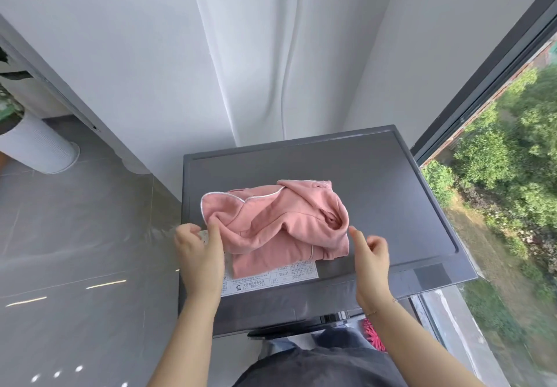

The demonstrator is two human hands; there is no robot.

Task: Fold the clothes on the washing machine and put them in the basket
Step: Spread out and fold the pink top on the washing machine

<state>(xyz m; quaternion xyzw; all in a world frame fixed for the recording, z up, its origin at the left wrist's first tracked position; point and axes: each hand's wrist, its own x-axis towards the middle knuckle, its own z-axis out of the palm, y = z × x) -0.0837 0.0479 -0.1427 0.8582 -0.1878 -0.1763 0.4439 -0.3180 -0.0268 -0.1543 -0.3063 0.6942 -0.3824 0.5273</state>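
A pink garment point(275, 223) lies bundled on the washer point(391, 175). Its left edge is touched by the left hand point(200, 254), fingers loosely curled. The right hand point(369, 254) is held just beside it, fingers relaxed, gripping nothing.

Soft pink cloth garment point(280, 223), matt

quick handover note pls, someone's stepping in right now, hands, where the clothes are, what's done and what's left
Left hand: at the left edge of the pink garment, thumb on the fabric; whether it grips it is unclear.
Right hand: open, just off the garment's right edge, holding nothing.
Clothes: the pink garment lies bunched and partly folded on the washing machine top, partly over a white label.
Basket: only a pink object shows low by the machine's front; cannot tell if that is it.
Done: rough folding at most.
Left: tidy the fold, then put the garment in the basket.
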